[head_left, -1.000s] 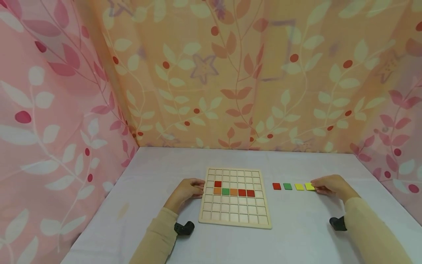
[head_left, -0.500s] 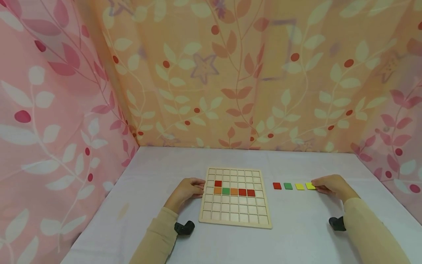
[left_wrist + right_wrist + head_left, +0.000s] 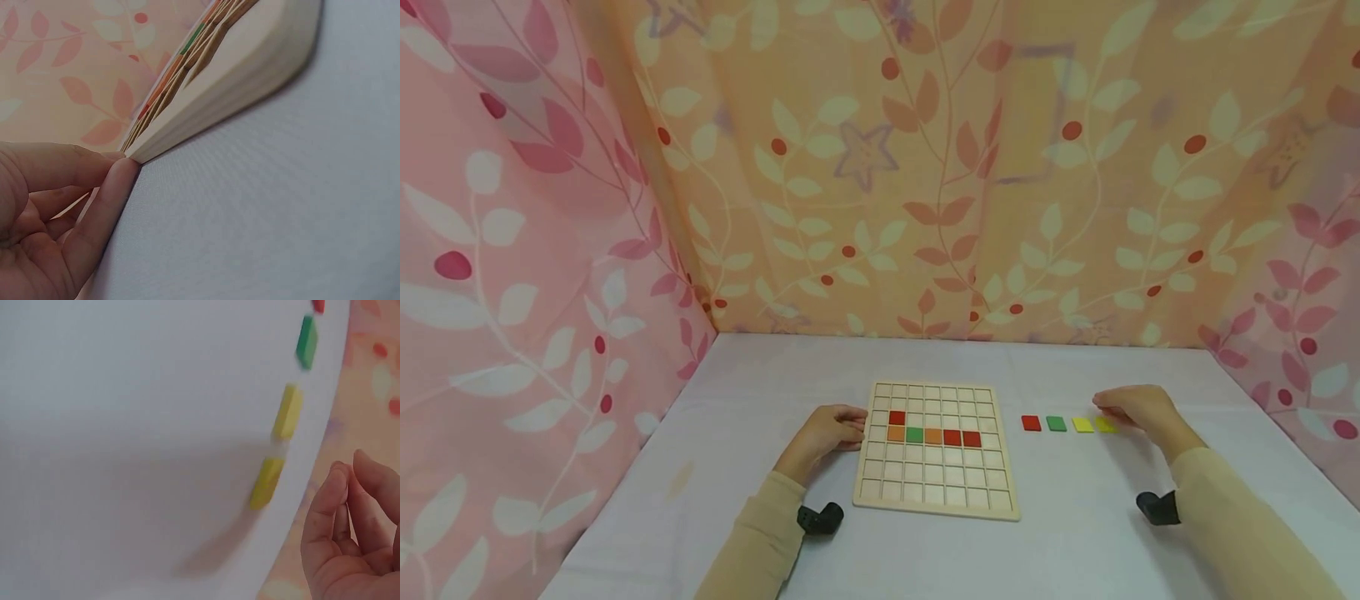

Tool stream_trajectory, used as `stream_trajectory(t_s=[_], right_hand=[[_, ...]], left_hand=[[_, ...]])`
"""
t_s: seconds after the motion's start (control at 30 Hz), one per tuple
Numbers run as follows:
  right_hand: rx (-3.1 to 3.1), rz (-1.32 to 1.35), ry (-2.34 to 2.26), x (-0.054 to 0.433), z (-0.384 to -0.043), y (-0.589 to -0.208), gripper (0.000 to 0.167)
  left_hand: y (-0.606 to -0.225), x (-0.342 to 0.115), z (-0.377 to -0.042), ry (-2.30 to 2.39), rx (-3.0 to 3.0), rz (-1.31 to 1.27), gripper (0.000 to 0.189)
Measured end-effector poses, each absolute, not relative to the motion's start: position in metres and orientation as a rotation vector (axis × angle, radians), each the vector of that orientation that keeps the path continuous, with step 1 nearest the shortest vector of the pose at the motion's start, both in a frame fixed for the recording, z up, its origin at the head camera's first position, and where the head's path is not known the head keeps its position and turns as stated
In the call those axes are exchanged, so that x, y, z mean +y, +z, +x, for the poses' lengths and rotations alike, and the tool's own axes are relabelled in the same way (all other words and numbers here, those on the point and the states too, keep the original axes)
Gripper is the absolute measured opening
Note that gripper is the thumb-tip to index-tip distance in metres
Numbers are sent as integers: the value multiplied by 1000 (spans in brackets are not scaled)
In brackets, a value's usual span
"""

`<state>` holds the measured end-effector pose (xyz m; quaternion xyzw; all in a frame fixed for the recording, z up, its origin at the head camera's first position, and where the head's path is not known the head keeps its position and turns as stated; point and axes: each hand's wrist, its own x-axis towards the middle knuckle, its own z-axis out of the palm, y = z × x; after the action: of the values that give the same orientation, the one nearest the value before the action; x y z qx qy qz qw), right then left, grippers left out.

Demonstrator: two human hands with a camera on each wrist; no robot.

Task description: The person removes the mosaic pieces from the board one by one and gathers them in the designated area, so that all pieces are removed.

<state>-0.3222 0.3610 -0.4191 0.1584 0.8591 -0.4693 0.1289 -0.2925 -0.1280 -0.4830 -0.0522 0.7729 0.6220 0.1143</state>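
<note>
My left hand (image 3: 829, 432) holds the left edge of a pale wooden grid board (image 3: 938, 495); in the left wrist view, thumb and finger meet at that edge. Colored square tiles fill part of one row: an orange tile (image 3: 897, 433), a green tile (image 3: 914, 435), another orange and two red ones. A single red tile (image 3: 897, 417) sits one row above. To the right, my right hand (image 3: 1141, 408) hovers over a yellow tile (image 3: 1106, 425). The right wrist view shows its fingers loosely bent, nothing between them, with that yellow tile (image 3: 267, 482) lying apart on the cloth.
Left of that yellow tile lie a second yellow tile (image 3: 1082, 425), a green tile (image 3: 1056, 424) and a red tile (image 3: 1031, 423) in a line. A white cloth (image 3: 760, 367) covers the table. Patterned curtains (image 3: 865, 233) enclose the back and sides. Black wrist devices (image 3: 822, 518) hang by both sleeves.
My right hand has let go of the rightmost yellow tile and risen up and slightly left, leaving it on the table. The left hand and the board stay put.
</note>
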Motion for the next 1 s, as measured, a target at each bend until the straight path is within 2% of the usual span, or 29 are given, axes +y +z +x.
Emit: stream_trajectory(t_s=[0.33,1.0], right_hand=[[2500,184,-1485,285,-325,-421,41],[2354,-16,-1624,191,-330,-427,35]], left_hand=[[-481,-130,-291,1844,2244,-106,41],[-482,-127,-293,1828,2265,-167,40]])
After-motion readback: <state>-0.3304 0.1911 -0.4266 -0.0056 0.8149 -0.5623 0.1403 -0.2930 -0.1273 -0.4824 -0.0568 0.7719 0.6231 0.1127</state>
